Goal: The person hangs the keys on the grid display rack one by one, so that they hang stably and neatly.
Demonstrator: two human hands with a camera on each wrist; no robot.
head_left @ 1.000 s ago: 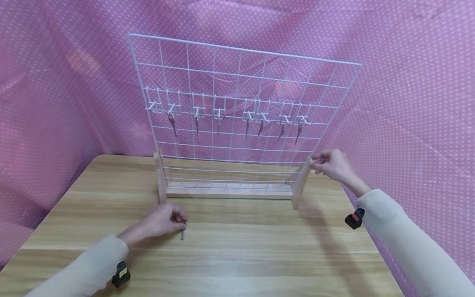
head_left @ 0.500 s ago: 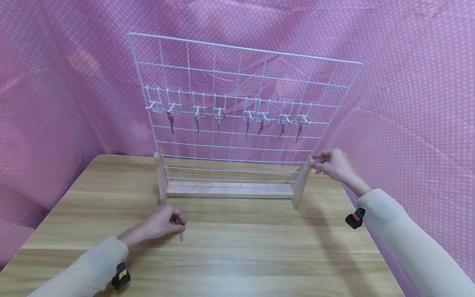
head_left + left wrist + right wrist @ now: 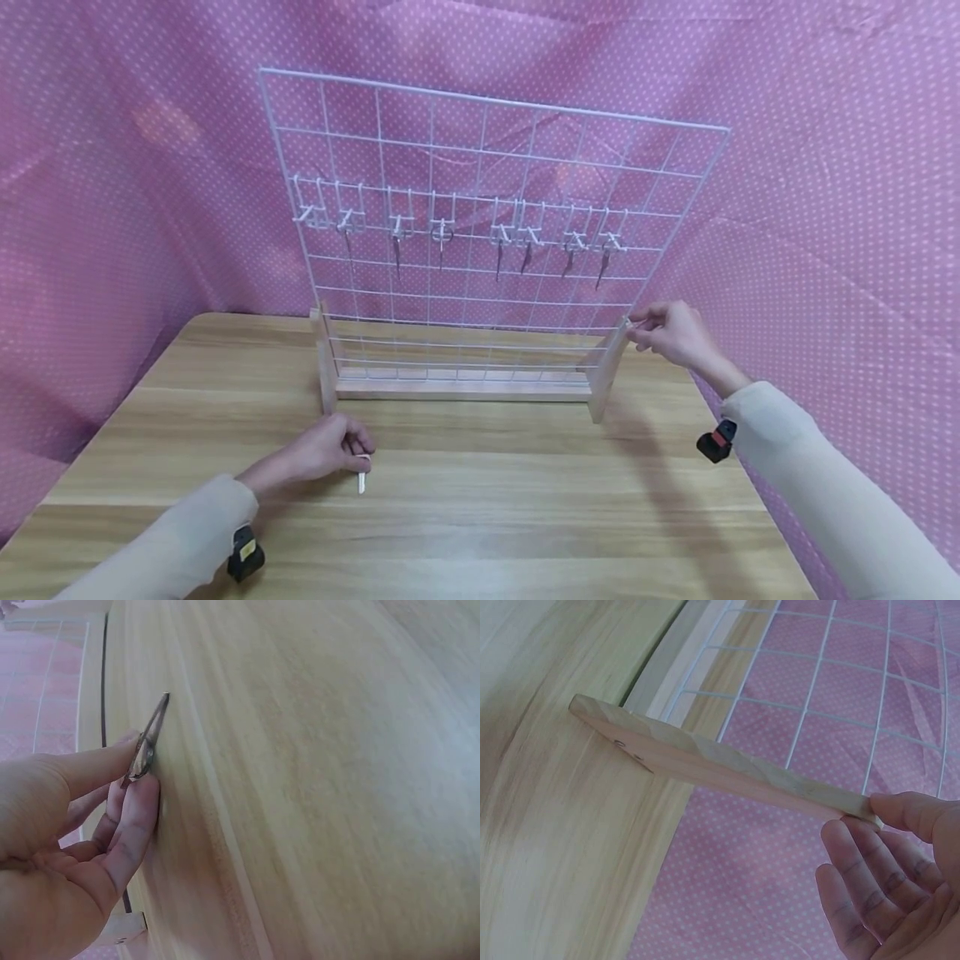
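Observation:
In the head view, my left hand (image 3: 327,448) pinches a small metal key (image 3: 362,482) just above the tabletop, its blade pointing down. The left wrist view shows the key (image 3: 156,724) between thumb and fingertips, with what looks like a ring (image 3: 142,761) at its near end. My right hand (image 3: 670,332) grips the upper tip of the right wooden support (image 3: 609,371) between thumb and fingers. That support (image 3: 735,761) holds up a white wire grid (image 3: 480,150). Several keys (image 3: 397,257) hang from white hooks (image 3: 401,223) on the grid; the leftmost hook (image 3: 309,215) bears no key.
The grid's other wooden support (image 3: 326,362) stands behind my left hand, joined by a wooden base bar (image 3: 465,389). Everything rests on a wood-grain table (image 3: 480,500). Pink dotted cloth (image 3: 825,208) hangs behind and at both sides.
The key in my left hand has turned and shifted slightly left and down, its blade now brighter. The leftmost hanging key has swung to a thinner outline. My right hand stays put.

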